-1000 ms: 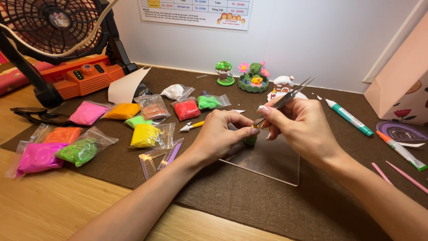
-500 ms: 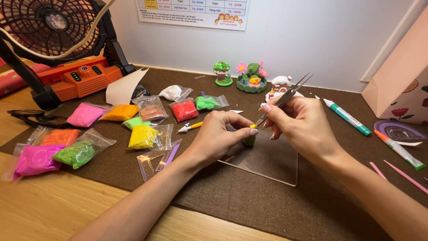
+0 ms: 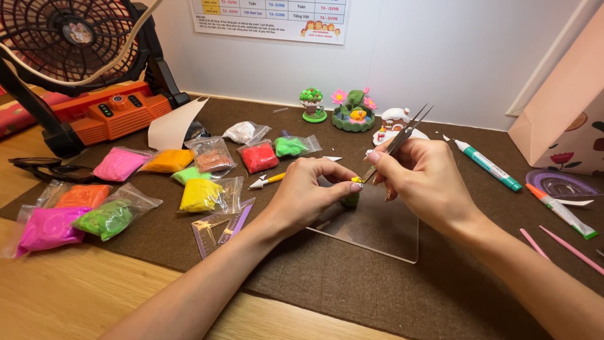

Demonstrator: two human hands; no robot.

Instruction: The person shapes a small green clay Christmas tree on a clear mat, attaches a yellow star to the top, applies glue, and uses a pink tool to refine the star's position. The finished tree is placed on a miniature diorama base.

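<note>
My left hand point(image 3: 308, 192) pinches a small green clay piece point(image 3: 351, 199) with a yellow bit on top, held just above a clear acrylic sheet point(image 3: 377, 230) on the brown felt mat point(image 3: 377, 296). My right hand point(image 3: 421, 179) grips metal tweezers point(image 3: 402, 135); their tips touch the top of the clay piece and their free end points up and away. Most of the clay piece is hidden by my fingers.
Several bags of coloured clay point(image 3: 201, 195) lie to the left. Small finished clay figures point(image 3: 352, 110) stand by the wall. An orange and black fan point(image 3: 82, 75) sits at the far left. Pens and pink sticks point(image 3: 553, 208) lie right, beside a pink paper bag point(image 3: 566, 113).
The hands and tweezers stay at the clay piece with only slight shifts; the view has tilted a little.
</note>
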